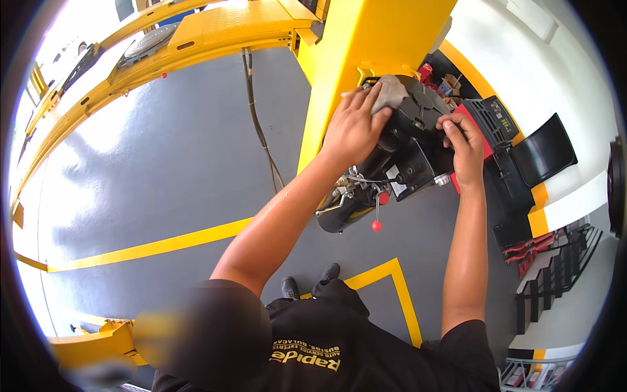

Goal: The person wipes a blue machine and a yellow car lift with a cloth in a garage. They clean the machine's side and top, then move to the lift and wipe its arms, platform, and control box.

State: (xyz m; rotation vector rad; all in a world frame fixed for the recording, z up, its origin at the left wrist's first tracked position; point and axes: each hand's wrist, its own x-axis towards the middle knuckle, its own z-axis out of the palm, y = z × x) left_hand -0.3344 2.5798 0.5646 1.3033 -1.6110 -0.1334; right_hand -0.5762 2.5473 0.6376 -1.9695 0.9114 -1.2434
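Note:
My left hand (354, 130) presses a crumpled grey-beige rag (390, 93) onto the top of a black hydraulic power unit (423, 108) with a round cover. The fingers lie over the rag's near side, at the left of the cover. On the unit's right side, my right hand (465, 144) is closed, thumb and fingers curled together close to the cover's edge. Whatever lies between those fingers is too small or hidden to make out. Below the cover are metal fittings (345, 188) and a lever with a red ball knob (377, 225).
A yellow lift post (346, 55) rises directly behind the unit. Yellow lift runways (228, 29) extend to the far left, with hoses (256, 117) hanging down. Right of the unit stands a red and black machine (494, 124) with a control panel. Yellow lines (163, 245) mark the grey floor.

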